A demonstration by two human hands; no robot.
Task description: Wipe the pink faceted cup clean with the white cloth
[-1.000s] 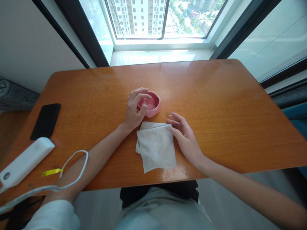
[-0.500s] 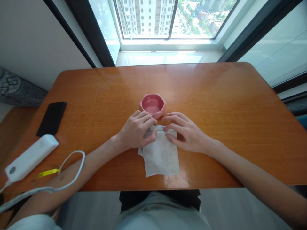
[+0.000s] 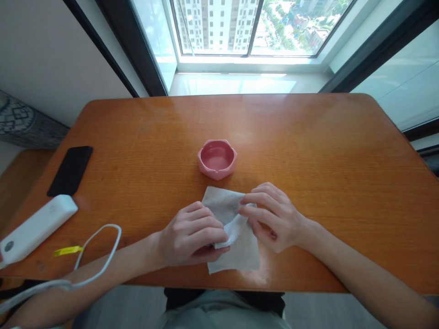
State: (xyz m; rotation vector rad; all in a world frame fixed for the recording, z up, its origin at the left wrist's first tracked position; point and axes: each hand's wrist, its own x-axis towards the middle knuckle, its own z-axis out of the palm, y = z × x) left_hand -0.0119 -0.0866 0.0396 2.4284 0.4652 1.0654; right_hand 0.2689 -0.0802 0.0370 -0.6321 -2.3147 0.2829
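Observation:
A thin white cloth (image 3: 236,261) lies on the table in front of me, with part of its middle lifted into a crumpled fold. My left hand (image 3: 195,235) is closed around the left side of that fold, thumb below and fingers over it. At the cloth's right side, my right hand (image 3: 274,217) has its fingers bent, the thumb and fingertips pinching the raised part. Just beyond the cloth stands a pink, many-sided bowl (image 3: 217,172), which neither hand touches; nothing shows inside it.
To the left lie a black phone (image 3: 70,171) and a white power strip (image 3: 37,228). A white cable (image 3: 115,246) with a yellow tag (image 3: 67,251) loops over my left forearm. The wooden table (image 3: 308,151) reaches to the window (image 3: 219,27).
Both hands have come nearer to me, away from the bowl. The cloth's far part now shows flat, and a fold rises between my hands. The view has shifted slightly.

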